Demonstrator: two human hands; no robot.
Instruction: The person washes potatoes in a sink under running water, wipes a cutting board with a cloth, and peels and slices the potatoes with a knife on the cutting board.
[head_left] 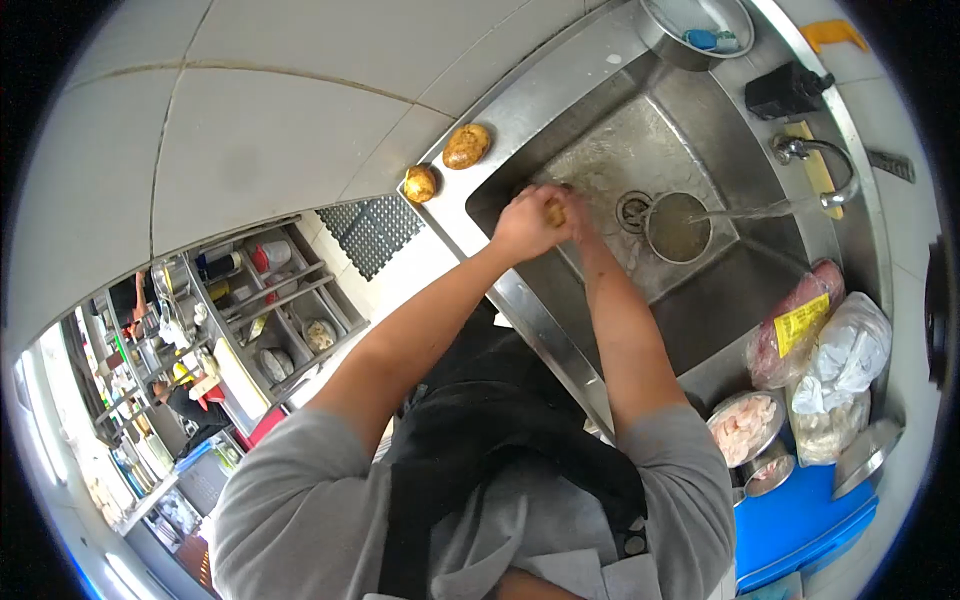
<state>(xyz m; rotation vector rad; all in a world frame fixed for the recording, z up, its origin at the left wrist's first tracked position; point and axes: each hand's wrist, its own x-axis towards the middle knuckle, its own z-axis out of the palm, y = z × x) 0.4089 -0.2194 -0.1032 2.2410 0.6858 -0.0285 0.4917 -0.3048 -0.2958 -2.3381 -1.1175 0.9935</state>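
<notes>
Over the left part of the steel sink [720,270], my two hands come together around a potato [555,211], mostly hidden by the fingers. My left hand [528,224] wraps it from the left, and my right hand [575,213] closes on it from the right. Two more potatoes, a larger one [466,147] and a smaller one [420,184], lie on the sink's left ledge. Beside the drain [633,211] stands a round container [680,235] of cloudy water, with a stream from the faucet [835,150] running into it.
A metal basin [680,50] holding a blue item sits at the sink's far corner. Right of the sink are a black bottle [785,92], bagged food [845,350] and a bowl of pale raw meat [745,430]. People work among shelves at far left.
</notes>
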